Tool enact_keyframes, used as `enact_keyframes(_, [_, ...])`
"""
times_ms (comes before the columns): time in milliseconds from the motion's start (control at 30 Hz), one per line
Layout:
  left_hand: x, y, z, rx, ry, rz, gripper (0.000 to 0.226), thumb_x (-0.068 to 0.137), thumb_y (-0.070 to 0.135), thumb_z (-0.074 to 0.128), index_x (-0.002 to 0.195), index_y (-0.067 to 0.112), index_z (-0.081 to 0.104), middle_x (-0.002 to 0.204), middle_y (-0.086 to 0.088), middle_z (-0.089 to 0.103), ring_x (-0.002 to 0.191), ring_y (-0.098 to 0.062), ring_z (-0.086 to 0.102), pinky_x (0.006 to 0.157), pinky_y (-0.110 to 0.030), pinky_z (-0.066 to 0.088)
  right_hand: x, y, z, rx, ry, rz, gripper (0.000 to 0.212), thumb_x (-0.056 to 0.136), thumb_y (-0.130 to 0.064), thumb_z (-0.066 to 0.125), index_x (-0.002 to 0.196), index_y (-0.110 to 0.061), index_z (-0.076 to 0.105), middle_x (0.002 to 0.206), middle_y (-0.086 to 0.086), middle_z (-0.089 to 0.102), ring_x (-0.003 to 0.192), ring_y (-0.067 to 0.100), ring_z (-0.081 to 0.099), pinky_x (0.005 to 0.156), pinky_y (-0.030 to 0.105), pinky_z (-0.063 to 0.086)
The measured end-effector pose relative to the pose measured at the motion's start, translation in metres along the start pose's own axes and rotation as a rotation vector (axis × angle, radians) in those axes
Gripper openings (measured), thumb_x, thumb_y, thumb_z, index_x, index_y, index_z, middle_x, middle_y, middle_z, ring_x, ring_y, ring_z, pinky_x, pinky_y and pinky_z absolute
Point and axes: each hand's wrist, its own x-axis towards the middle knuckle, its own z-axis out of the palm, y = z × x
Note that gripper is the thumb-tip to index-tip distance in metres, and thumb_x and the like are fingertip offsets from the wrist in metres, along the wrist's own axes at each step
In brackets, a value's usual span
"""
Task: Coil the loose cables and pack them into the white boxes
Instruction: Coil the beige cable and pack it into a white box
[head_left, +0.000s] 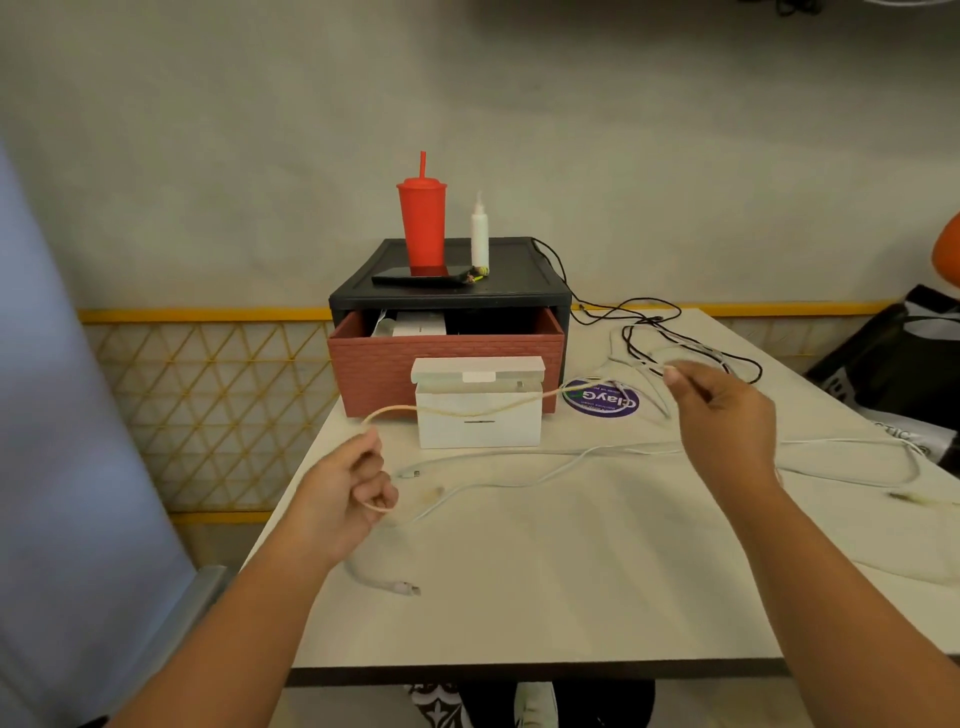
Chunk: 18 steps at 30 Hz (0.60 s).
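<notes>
A white box with its lid flipped up stands mid-table, in front of a brick-patterned drawer. My left hand grips one end of a cream cable, looped round the curled fingers. The cable stretches in the air across the front of the box to my right hand, which pinches it between thumb and fingertip. Other white cables lie loose on the table, one with a plug near the front left. A black cable lies tangled at the back right.
A black organiser with its red-brown drawer pulled out holds a red tumbler, a white bottle and a phone. A round purple sticker lies right of the box. A dark bag sits at the right edge.
</notes>
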Motion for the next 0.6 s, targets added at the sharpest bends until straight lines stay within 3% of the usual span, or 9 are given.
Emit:
enact_keyframes(100, [-0.005,0.006,-0.006,-0.276,-0.066,0.0,0.048,0.03,0.02,0.094,0.056,0.015,0.053,0.036,0.007,0.025,0.028,-0.005,0.025,0.038,-0.016,0.038,-0.017,0.033,-0.001,-0.148,-0.093,0.129,0.026,0.094,-0.028,0.053,0.108,-0.013,0.069,0.103,0.012,0.07,0.097,0.03,0.061,0.082,0.034,0.045])
enact_keyframes(233, [-0.008,0.002,-0.007,-0.474,-0.097,0.038,0.054,0.018,0.015,0.095,0.061,0.012,0.063,0.039,0.007,0.029,0.032,-0.006,0.029,0.043,-0.015,0.041,-0.051,0.068,0.005,-0.274,-0.265,0.209,0.025,0.094,-0.028,0.051,0.096,-0.013,0.071,0.097,0.014,0.07,0.09,0.032,0.06,0.076,0.034,0.044])
enact_keyframes(300, [-0.01,0.001,-0.003,-0.535,-0.113,0.066,0.051,0.032,0.013,0.093,0.075,0.011,0.067,0.041,0.007,0.033,0.034,-0.005,0.033,0.047,-0.017,0.046,-0.064,0.076,0.009,-0.343,-0.392,0.171,0.028,0.094,-0.032,0.049,0.093,-0.015,0.07,0.092,0.01,0.07,0.087,0.029,0.06,0.072,0.033,0.045])
enact_keyframes(333, [-0.012,0.002,0.001,-0.533,-0.105,0.086,0.04,0.049,0.014,0.087,0.083,0.011,0.066,0.043,0.008,0.036,0.036,-0.005,0.037,0.051,-0.018,0.048,-0.068,0.077,0.011,-0.364,-0.45,0.136,0.028,0.094,-0.035,0.048,0.093,-0.017,0.07,0.091,0.008,0.07,0.088,0.027,0.061,0.071,0.031,0.045])
enact_keyframes(400, [-0.013,0.007,0.01,-0.476,-0.019,0.137,0.014,0.083,0.019,0.058,0.096,0.015,0.062,0.049,0.011,0.047,0.044,-0.002,0.049,0.064,-0.023,0.051,-0.075,0.074,0.016,-0.425,-0.556,0.056,0.028,0.095,-0.039,0.046,0.102,-0.026,0.07,0.1,-0.003,0.07,0.097,0.021,0.061,0.071,0.028,0.042])
enact_keyframes(433, [-0.013,0.01,0.015,-0.444,0.016,0.17,0.017,0.092,0.021,0.046,0.098,0.017,0.061,0.054,0.013,0.054,0.051,-0.001,0.056,0.071,-0.025,0.049,-0.078,0.072,0.019,-0.467,-0.599,0.003,0.028,0.096,-0.039,0.044,0.11,-0.031,0.067,0.107,-0.007,0.067,0.102,0.017,0.059,0.072,0.025,0.04])
enact_keyframes(533, [-0.008,0.022,0.027,-0.392,0.062,0.278,0.024,0.1,0.022,0.035,0.097,0.02,0.058,0.075,0.015,0.07,0.087,-0.003,0.063,0.083,-0.03,0.044,-0.089,0.067,0.024,-0.474,-0.669,-0.126,0.029,0.097,-0.037,0.042,0.119,-0.038,0.061,0.107,-0.011,0.065,0.101,0.011,0.057,0.073,0.021,0.038])
enact_keyframes(600, [-0.002,0.029,0.037,-0.347,0.077,0.331,0.023,0.101,0.02,0.034,0.11,0.02,0.054,0.096,0.014,0.068,0.103,-0.006,0.058,0.085,-0.029,0.043,-0.095,0.063,0.025,-0.44,-0.693,-0.177,0.028,0.097,-0.036,0.043,0.119,-0.038,0.061,0.103,-0.011,0.065,0.098,0.011,0.058,0.075,0.022,0.04])
